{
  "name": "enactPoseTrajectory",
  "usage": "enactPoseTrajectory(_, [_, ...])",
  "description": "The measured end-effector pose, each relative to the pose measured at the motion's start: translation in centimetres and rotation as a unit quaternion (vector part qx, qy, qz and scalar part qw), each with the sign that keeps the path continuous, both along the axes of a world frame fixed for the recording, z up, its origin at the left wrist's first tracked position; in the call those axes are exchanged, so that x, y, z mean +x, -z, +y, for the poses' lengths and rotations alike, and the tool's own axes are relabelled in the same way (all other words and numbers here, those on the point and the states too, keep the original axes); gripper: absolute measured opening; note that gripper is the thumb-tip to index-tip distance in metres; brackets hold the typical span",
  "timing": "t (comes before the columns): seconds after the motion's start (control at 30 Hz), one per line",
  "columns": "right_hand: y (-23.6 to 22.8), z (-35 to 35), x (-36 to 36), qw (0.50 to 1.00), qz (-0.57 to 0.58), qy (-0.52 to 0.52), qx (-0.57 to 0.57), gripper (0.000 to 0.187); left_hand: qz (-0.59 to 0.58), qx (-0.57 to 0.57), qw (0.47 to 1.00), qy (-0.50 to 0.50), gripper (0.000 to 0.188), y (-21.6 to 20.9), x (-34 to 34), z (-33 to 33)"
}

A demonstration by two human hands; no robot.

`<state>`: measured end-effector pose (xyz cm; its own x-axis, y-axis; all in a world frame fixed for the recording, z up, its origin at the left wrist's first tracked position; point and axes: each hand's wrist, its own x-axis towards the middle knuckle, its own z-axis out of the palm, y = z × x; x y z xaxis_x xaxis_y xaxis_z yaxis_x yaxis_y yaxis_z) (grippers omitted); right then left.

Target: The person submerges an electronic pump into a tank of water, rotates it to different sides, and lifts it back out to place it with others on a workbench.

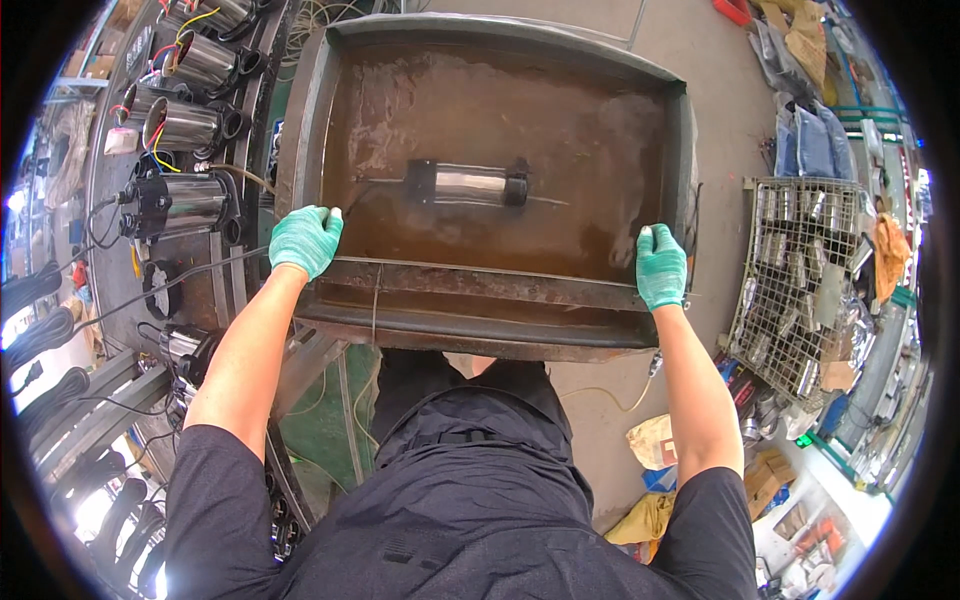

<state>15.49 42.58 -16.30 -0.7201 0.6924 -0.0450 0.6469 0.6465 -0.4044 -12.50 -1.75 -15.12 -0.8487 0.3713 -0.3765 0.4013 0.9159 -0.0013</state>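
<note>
Both my hands wear green knit gloves. My left hand (pixel 307 242) is closed at the left end of a rusty metal bar (pixel 480 280) that spans a tank, right by the tank's left wall. At the bar's other end my right hand (pixel 661 268) is closed too, beside the right wall. Their undersides are hidden. The wide rectangular metal tank (pixel 510 32) holds brownish water. Beyond the bar, in the water, lies a shiny cylindrical motor pump (pixel 470 185) with black ends. A thin cable leads from its left end.
Several similar steel pumps (pixel 195 125) with coloured wires stand on a bench at left. Coiled black cables (pixel 40 335) hang below them. To the right is a wire mesh cage (pixel 795 280) of metal parts. Bags and a cardboard box (pixel 768 480) lie on the floor at lower right.
</note>
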Motion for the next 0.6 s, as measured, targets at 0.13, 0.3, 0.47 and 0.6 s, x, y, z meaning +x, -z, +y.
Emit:
enactPoseTrajectory(0.13, [-0.05, -0.04, 0.05, 1.0, -0.007, 0.003, 0.0, 0.023, 0.002, 0.002, 1.0, 0.001, 0.044, -0.13, 0.06, 0.06])
enactPoseTrajectory(0.3, [-0.01, -0.05, 0.1, 1.0, -0.003, 0.004, 0.002, 0.024, -0.001, 0.004, 1.0, -0.009, 0.044, -0.39, 0.15, 0.19])
enactPoseTrajectory(0.47, [-0.24, -0.16, 0.01, 1.0, -0.004, 0.003, 0.006, 0.024, 0.002, 0.007, 1.0, 0.0, 0.044, -0.2, 0.11, 0.03])
enactPoseTrajectory(0.6, [-0.3, -0.24, -0.06, 1.0, -0.006, 0.006, 0.001, 0.024, 0.008, 0.016, 1.0, -0.002, 0.043, 0.12, 0.04, -0.13])
